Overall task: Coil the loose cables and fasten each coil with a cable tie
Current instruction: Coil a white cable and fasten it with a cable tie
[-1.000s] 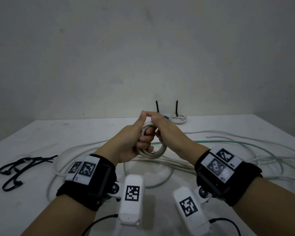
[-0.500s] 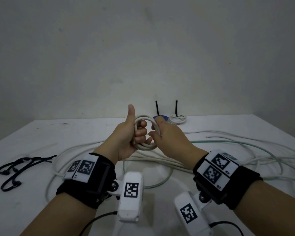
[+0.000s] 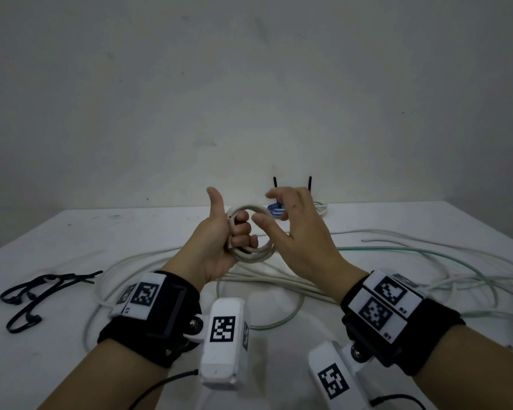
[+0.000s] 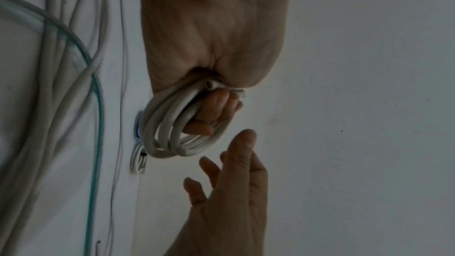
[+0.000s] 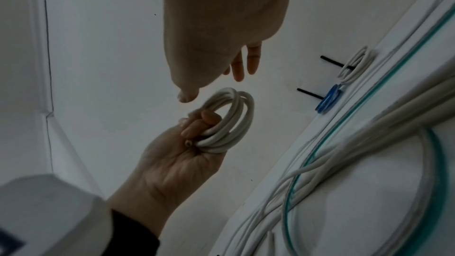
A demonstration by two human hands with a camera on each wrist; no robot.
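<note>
— Right, head view first: what has the left hand [image 3: 216,247] got?
— A grey-white cable coil [image 3: 253,250], held up above the worktop [image 3: 71,232]. Fingers curled through the ring, thumb straight up.
— And the right hand [image 3: 302,241]?
— Just beside the coil, fingers spread and relaxed, nothing in it. I see no contact with the loops.
— Around them?
— Loose cables [image 3: 397,261] sprawl across the worktop, one of them green-tinted [image 3: 279,322]. Black cable ties [image 3: 36,294] lie far left. At the back edge sit a blue coil [image 3: 276,211] and a white coil [image 3: 322,207], a black tie tail standing upright at each.

— Left wrist view now.
— Several loops of the cable coil [image 4: 172,133] hang from the left hand [image 4: 211,46], fingers [image 4: 216,108] tucked through the middle, a cut end poking out at the top. The right hand [image 4: 234,192] sits below in the picture, fingers extended, a clear gap to the coil.

— And the right wrist?
— The right hand [image 5: 221,26] fills the top of the picture, fingers out, holding nothing. Below, the left hand [image 5: 177,161] grips the cable coil [image 5: 234,120], its cut end showing by the palm. The blue coil [image 5: 328,98] and white coil [image 5: 357,63] rest at the worktop's edge, loose cables [image 5: 344,163] running alongside.
</note>
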